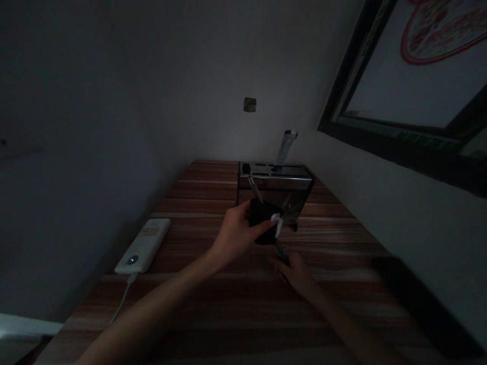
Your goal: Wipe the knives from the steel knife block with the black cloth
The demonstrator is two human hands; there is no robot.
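Note:
Between the thumb and fingers of my left hand (238, 228) is a small black object (257, 217), held up in front of a shiny metal box (274, 185). A white scrap (278, 224), perhaps tissue, lies against its right side by my thumb. From its top a thin grey rod (254, 188) sticks up toward the box; I cannot tell whether they are joined. Below and to the right, my right hand (299, 275) is closed around a slim dark handle-like piece (281, 252), whose upper end reaches the black object's lower edge. Dim light hides finer detail.
A foil-like silvery tube (285, 148) stands on the metal box. On the wood-striped table (205, 197), a white power-bank-like device (144, 246) with a cable (122, 303) lies left. A long dark object (426, 304) lies right. Walls and a dark frame (380, 137) border the table.

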